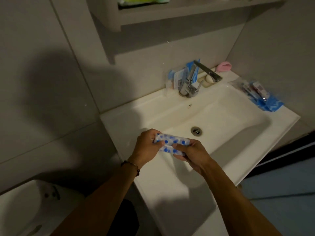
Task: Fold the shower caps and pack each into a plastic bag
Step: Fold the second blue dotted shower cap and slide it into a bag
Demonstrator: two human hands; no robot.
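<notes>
White rectangular ceramic sink (265, 137), chrome tap (189, 86) at its back edge. On the back right corner, pile of clear plastic packets with blue contents (260, 97). Over the front left edge, folded blue-dotted white shower cap (172, 143), gripped at its left end by left hand (146, 147), pinched at its right end by right hand (194, 154).

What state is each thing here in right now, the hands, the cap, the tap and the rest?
Shower cap: folded small, held over the sink's front edge.
Left hand: grips the cap's left end.
Right hand: pinches its right end.
Faucet: no water running.
Sink: basin looks dry, drain uncovered.
Packed plastic bags: lying on the sink's right rim.
</notes>
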